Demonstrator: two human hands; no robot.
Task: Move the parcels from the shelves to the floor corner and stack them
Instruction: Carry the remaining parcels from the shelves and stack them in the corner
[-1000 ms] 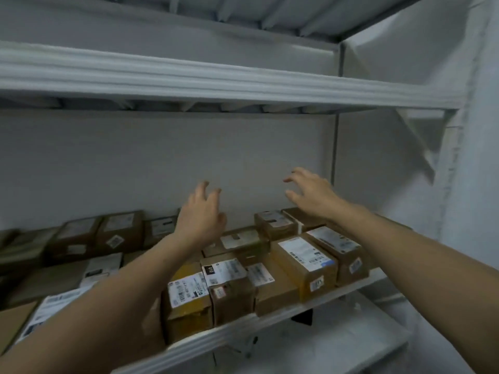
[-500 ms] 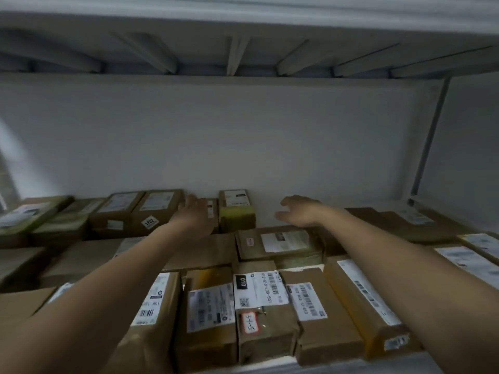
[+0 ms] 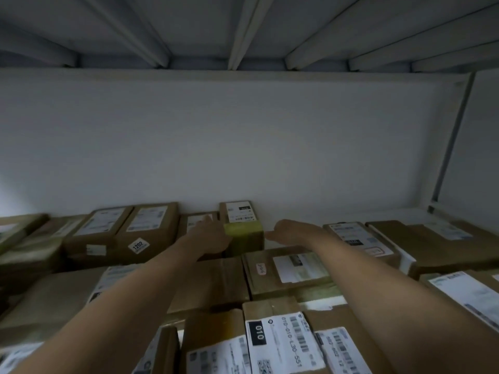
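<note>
— What are the hands doing?

— The left hand (image 3: 209, 236) lies with its fingers stretched forward along the left side of a small brown cardboard parcel banded with yellow-green tape (image 3: 243, 230), touching it but grasping nothing. The right hand (image 3: 293, 230) is relaxed and uncurled just beside the parcel's right side. I cannot tell whether it touches.

— Where does that parcel stand?

— At the back of the white shelf (image 3: 383, 215), against the white back wall (image 3: 243, 144), among many other brown cardboard parcels (image 3: 102, 230). Its white label is too blurred to read.

— Can any writing be read?

— A white diamond sticker (image 3: 138, 245) on a back-row box left of the hands reads "1202". The nearest box's white shipping label (image 3: 283, 344) has a black block reading "010" and a line reading "010-010-L30-551". Between the forearms, an oval white sticker (image 3: 260, 269) carries handwriting I cannot make out.

— And overhead?

— The ribbed pale-grey underside of the next shelf (image 3: 243, 31).
</note>
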